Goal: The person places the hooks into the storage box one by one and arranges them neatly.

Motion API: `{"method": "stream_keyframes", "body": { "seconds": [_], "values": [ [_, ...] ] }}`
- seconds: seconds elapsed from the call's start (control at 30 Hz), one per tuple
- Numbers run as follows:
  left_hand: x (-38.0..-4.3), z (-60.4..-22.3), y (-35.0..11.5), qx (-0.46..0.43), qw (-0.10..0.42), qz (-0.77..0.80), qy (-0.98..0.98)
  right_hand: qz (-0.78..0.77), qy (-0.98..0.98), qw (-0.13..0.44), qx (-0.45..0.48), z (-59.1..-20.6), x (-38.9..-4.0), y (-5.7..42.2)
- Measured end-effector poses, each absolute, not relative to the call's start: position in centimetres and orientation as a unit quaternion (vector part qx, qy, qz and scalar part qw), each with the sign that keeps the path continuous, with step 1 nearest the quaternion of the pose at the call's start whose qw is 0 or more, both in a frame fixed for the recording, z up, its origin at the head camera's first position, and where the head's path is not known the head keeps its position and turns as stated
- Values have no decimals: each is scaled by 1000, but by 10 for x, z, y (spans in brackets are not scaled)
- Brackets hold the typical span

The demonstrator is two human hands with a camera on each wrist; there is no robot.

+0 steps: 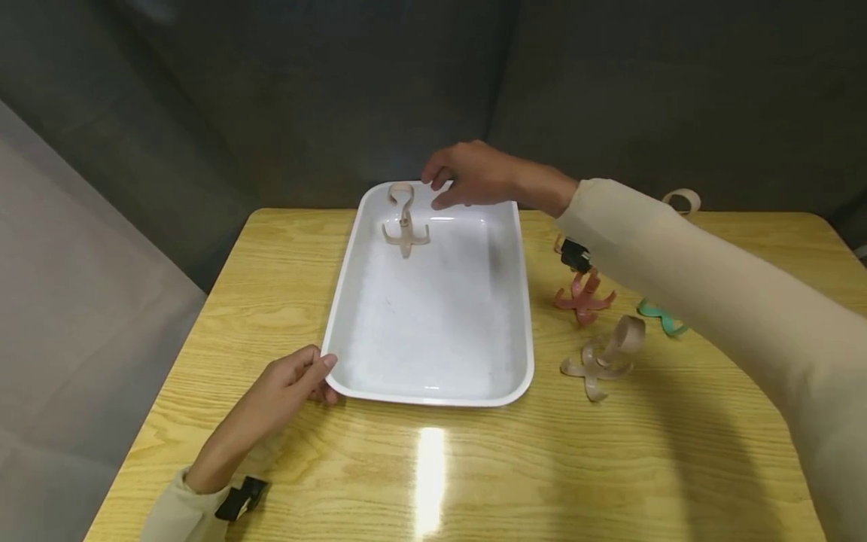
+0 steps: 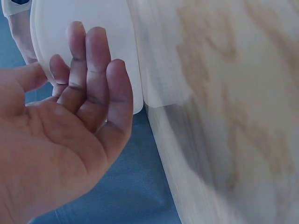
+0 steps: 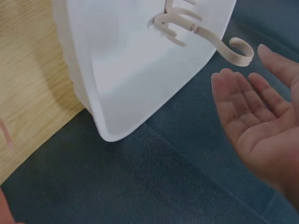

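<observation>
A white tray (image 1: 433, 316) lies on the wooden table. My left hand (image 1: 287, 388) grips its near left corner, thumb on the rim and fingers around the outside. Inside the tray's far left part is a beige multi-prong hook (image 1: 406, 239), its curved top toward the far wall. My right hand (image 1: 477, 175) hovers over the far rim just right of that hook, fingers relaxed and holding nothing. In the right wrist view, the hook's curled end (image 3: 240, 58) is close to the fingertips, with a gap between them.
Right of the tray lie more hooks: a red one (image 1: 584, 299), a beige one (image 1: 594, 373) and a green one (image 1: 667, 320) partly behind the right sleeve. A beige loop (image 1: 684, 199) shows beyond that sleeve. A dark cloth (image 1: 305, 98) hangs behind the table.
</observation>
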State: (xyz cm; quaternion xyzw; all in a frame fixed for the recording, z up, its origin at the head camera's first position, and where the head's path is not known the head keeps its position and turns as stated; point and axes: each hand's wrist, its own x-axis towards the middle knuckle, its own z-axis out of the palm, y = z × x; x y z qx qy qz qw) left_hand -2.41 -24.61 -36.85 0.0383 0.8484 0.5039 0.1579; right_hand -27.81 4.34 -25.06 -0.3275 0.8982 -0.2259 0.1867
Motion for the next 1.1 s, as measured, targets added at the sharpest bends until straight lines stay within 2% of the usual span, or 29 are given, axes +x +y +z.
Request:
{"method": "stream_keyframes", "body": {
  "seconds": [1.1],
  "values": [
    [-30,-370,-250,34,161,503,848,-274,881,122,-365,-228,-224,132]
  ]
}}
